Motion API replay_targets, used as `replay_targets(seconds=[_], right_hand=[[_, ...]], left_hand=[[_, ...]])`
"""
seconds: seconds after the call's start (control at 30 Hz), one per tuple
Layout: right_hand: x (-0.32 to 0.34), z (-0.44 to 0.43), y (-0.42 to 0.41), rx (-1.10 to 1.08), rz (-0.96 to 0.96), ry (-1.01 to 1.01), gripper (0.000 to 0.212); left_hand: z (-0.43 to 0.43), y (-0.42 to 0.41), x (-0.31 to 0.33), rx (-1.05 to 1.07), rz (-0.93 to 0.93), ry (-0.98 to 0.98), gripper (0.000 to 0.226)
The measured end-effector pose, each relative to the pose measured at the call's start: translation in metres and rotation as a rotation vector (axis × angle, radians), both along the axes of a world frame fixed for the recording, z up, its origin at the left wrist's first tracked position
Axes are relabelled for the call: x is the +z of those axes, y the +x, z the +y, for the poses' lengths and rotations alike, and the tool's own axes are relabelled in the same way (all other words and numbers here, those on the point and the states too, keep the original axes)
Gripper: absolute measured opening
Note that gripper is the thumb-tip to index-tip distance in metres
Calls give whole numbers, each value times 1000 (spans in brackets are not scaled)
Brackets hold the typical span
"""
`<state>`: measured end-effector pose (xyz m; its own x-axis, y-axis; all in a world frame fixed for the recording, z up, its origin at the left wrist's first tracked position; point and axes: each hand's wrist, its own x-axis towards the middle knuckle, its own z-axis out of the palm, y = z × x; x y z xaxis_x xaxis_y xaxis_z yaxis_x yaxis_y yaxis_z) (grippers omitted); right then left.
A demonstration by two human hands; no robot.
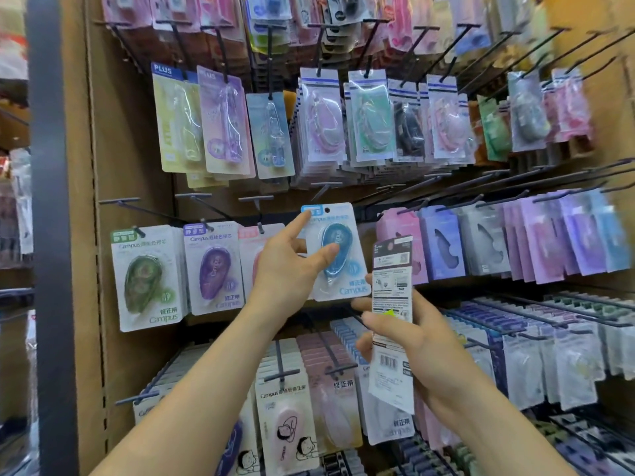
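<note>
Shop pegboard [137, 159], brown, hung with rows of correction-tape packs on black hooks; green pack [147, 276] and purple pack [214, 266] at the left of the middle row. Left hand [285, 269] grips the blue pack [338, 249] before that row, thumb on its front, forefinger up at the top edge. Right hand [422, 341], lower right, clasps a barcoded pack [391, 286] turned back-out, just beside the blue one.

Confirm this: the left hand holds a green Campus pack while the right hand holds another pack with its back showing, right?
Not green: the head view shows the left hand holding a blue Campus pack; the right hand holds another pack with its back showing.
</note>
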<state>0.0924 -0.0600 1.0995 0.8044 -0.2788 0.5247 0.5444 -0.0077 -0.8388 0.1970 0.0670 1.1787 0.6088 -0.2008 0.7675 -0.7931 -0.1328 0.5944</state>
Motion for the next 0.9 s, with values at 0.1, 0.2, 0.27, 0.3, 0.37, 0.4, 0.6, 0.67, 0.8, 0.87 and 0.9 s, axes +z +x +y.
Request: replay_targets(seconds=[0.1,0.2,0.27,0.3,0.37,0.4,0.6,0.67,0.8,0.87,0.9], right_hand=[[2,0,0,46,-1,-7,28],[3,-1,0,54,-7,2,47],[4,-1,-1,50,-8,14,50],[4,-2,0,56,-7,11,50],[3,-5,1,44,0,-5,42],[2,-8,3,26,-14,-27,30],[2,-19,7,-185,-90,-252,36],[1,-22,10,-315,-139,-282,33],[-4,-27,13,-456,-175,-323,66],[-6,-29,14,-470,-227,-329,58],[-6,-29,14,-472,-240,-324,54]], left_hand=[[1,0,-1,7,-39,-5,73],[2,3,-3,53,-61,6,72],[0,7,-5,84,-52,36,73],[-2,9,-5,113,-51,61,73],[-4,15,-3,185,-60,125,73],[-5,19,-2,234,-74,171,73],[-10,34,8,647,-288,630,91],[-14,39,7,737,-328,682,94],[-17,40,0,906,-497,762,79],[-20,38,-2,945,-552,797,75],[-21,37,-2,969,-570,806,74]])
